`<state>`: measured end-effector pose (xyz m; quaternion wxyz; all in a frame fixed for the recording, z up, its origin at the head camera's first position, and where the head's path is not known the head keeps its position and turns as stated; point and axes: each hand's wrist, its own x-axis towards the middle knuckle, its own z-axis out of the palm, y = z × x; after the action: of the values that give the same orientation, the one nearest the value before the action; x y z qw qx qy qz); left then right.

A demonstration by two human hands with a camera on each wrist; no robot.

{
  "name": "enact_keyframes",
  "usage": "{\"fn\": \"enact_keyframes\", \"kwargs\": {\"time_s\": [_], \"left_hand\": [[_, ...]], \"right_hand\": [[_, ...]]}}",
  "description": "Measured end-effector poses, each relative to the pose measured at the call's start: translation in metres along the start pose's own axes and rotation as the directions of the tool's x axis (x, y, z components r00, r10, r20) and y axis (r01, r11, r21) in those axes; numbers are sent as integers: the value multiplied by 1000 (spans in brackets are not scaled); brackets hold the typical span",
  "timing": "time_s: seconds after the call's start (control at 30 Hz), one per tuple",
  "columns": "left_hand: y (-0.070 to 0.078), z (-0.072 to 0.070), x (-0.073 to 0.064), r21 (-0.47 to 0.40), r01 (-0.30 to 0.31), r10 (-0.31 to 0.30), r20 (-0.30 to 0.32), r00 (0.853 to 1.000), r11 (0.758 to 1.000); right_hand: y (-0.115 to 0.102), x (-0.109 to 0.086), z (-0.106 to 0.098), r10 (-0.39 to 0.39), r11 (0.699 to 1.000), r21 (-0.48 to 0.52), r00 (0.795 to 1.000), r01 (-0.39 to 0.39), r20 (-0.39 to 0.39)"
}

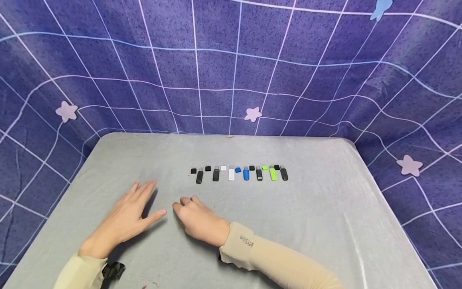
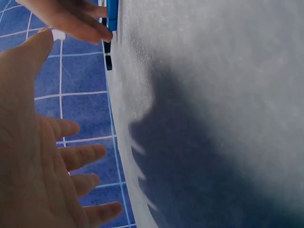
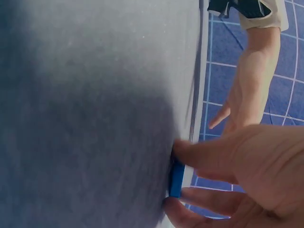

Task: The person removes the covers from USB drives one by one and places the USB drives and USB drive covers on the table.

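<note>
My right hand (image 1: pixel 202 218) is low over the near middle of the grey table, thumb and fingers pinching a small blue bar-shaped piece (image 3: pixel 176 179). The head view hides that piece under the hand; its kind cannot be told. To the left, my left hand (image 1: pixel 128 214) hovers with fingers spread and thumb pointing towards the right hand, holding nothing. Beyond both hands lies a row of uncapped USB sticks, plugs pointing away: black (image 1: pixel 199 176), white (image 1: pixel 231 174), blue (image 1: pixel 246 174) and green (image 1: pixel 273 174) among them. Small caps, such as a white cap (image 1: pixel 223 168), lie beside them.
The grey table (image 1: pixel 306 224) has rounded far corners. A purple-blue cloth (image 1: pixel 216 72) with a line grid and pale stars hangs behind and around it. A black strap (image 1: pixel 113 271) is on the left wrist.
</note>
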<state>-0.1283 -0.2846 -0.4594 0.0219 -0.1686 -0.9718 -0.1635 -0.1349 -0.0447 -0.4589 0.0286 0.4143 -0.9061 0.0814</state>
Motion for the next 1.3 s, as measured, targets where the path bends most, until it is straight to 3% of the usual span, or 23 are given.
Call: {"fn": "enact_keyframes", "kwargs": {"time_s": [0.17, 0.27, 0.4, 0.57, 0.8, 0.87, 1.2, 1.3], "left_hand": [[8, 2, -2, -11, -44, 44, 16, 999, 999], [13, 5, -2, -23, -76, 76, 14, 997, 997], [22, 10, -2, -21, -119, 118, -9, 993, 993], [39, 19, -1, -38, -162, 162, -10, 987, 986], [69, 27, 5, -95, -187, 186, -16, 982, 978], [77, 27, 8, -106, -203, 200, -34, 979, 973], [122, 13, 26, -106, -316, 304, -110, 946, 943], [134, 9, 30, -77, -381, 368, -135, 920, 921]], "right_hand": [[-1, 3, 0, 45, 996, 69, 999, -47, 26], [3, 4, 2, 38, 997, 71, 999, -35, -39], [13, -1, 2, 84, 985, 164, 988, -62, -132], [31, -14, -4, 156, 936, 338, 979, -103, -132], [48, -37, -36, 234, 808, 572, 968, -143, -88], [52, -43, -46, 240, 783, 607, 967, -138, -90], [61, -77, -79, 260, 724, 682, 957, -103, -132], [62, -89, -85, 257, 711, 698, 955, -85, -146]]}}
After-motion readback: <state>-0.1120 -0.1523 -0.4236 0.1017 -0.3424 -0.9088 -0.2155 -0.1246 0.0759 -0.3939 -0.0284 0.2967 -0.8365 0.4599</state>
